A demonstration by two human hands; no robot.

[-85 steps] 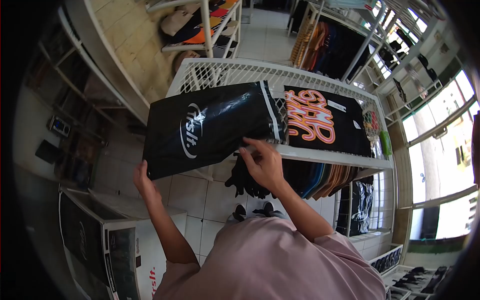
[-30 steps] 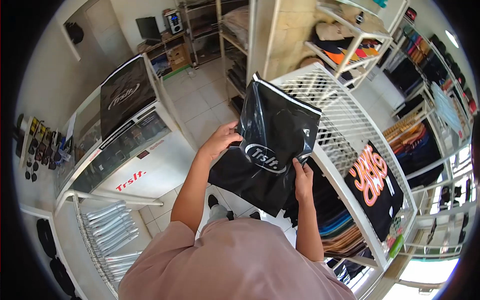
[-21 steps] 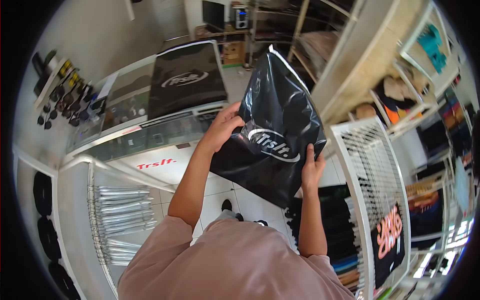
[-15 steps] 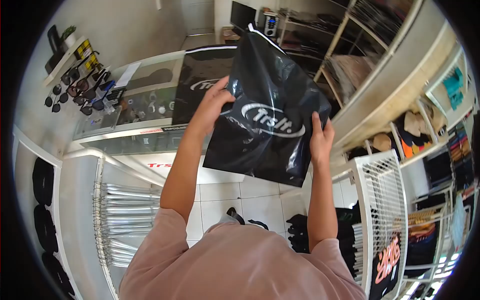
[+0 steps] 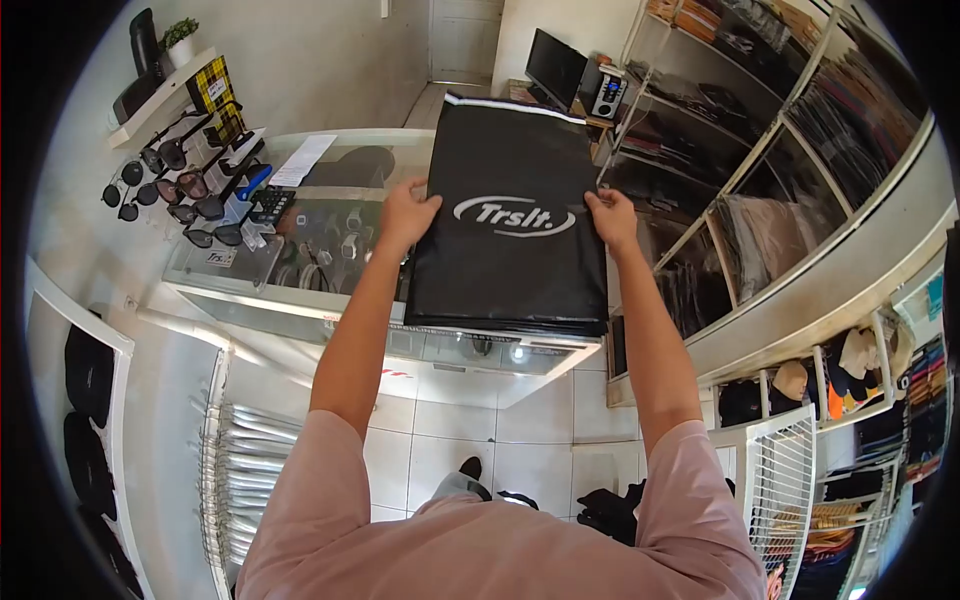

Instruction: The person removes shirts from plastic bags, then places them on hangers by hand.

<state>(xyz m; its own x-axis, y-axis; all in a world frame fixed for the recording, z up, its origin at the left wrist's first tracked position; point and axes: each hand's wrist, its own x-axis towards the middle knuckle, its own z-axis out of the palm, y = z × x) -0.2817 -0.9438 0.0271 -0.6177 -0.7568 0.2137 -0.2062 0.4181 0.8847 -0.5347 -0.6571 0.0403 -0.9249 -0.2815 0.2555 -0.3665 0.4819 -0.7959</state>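
A black plastic bag (image 5: pixel 510 265) with a white oval "Trslt." logo lies flat on a stack of similar black bags at the right end of the glass counter (image 5: pixel 400 150). A white strip runs along its far edge. My left hand (image 5: pixel 408 212) pinches the bag's left edge between thumb and fingers. At the right edge, my right hand (image 5: pixel 612 216) holds the bag in the same way, level with the logo.
Sunglasses on a stand (image 5: pixel 190 190), a calculator (image 5: pixel 271 204) and a white paper (image 5: pixel 303 160) are on the counter's left. Metal shelves (image 5: pixel 730 170) of packed clothes rise at right. Hangers (image 5: pixel 262 470) hang at lower left; a white wire rack (image 5: pixel 782 490) stands lower right.
The bag was raised, tilted and creased; now it lies flat on the stack, with both hands still at its sides. The view has shifted, showing more of the shelves.
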